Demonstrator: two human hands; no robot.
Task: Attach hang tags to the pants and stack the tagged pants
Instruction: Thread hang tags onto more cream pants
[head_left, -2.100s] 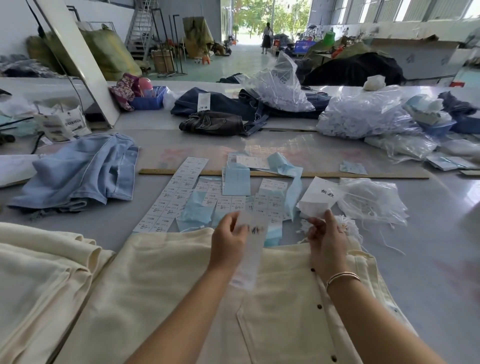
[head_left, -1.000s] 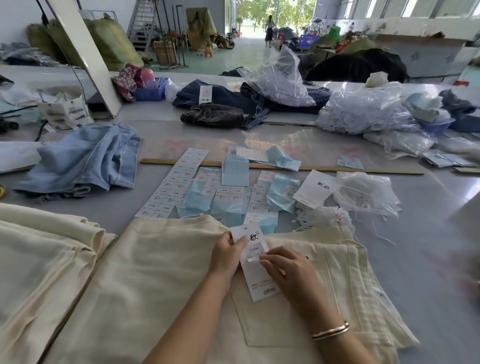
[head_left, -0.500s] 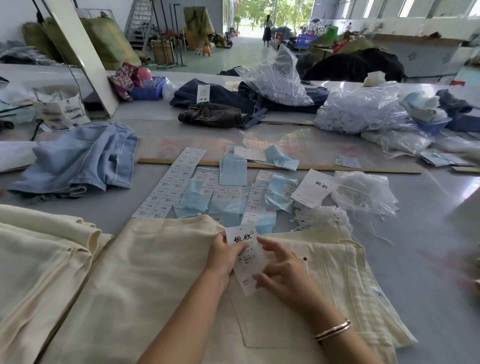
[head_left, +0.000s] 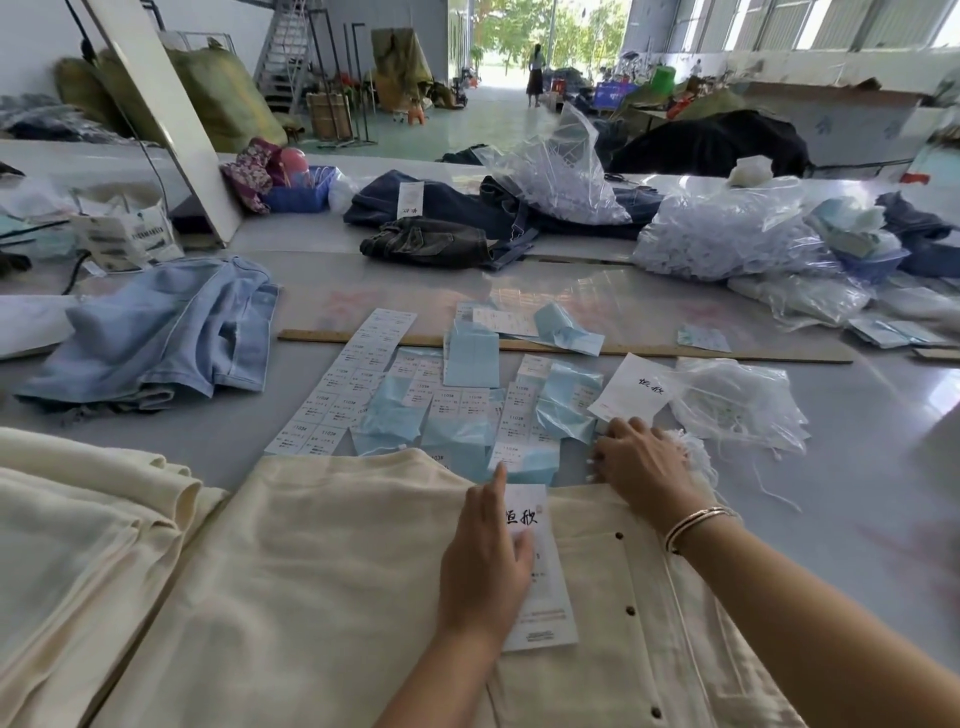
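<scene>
Cream pants (head_left: 322, 561) lie flat on the grey table in front of me. On them lies a white hang tag (head_left: 540, 587) with black characters. My left hand (head_left: 485, 556) presses down on the tag, index finger stretched forward. My right hand (head_left: 641, 462) reaches past the waistband to a bunch of white tag strings (head_left: 698, 457), fingers bent down onto them; whether it grips any is hidden. A second hang tag (head_left: 636, 387) lies just beyond that hand.
Folded cream pants (head_left: 78, 530) are stacked at the left. Sticker sheets (head_left: 353, 379) and blue backing papers (head_left: 470, 353) cover the middle. A wooden ruler (head_left: 727, 353), light blue jeans (head_left: 156, 332), dark jeans (head_left: 431, 241) and plastic bags (head_left: 737, 400) lie further out.
My right hand has left the hang tag and moved forward and right to the white strings. My left hand now holds the tag flat on the pants.
</scene>
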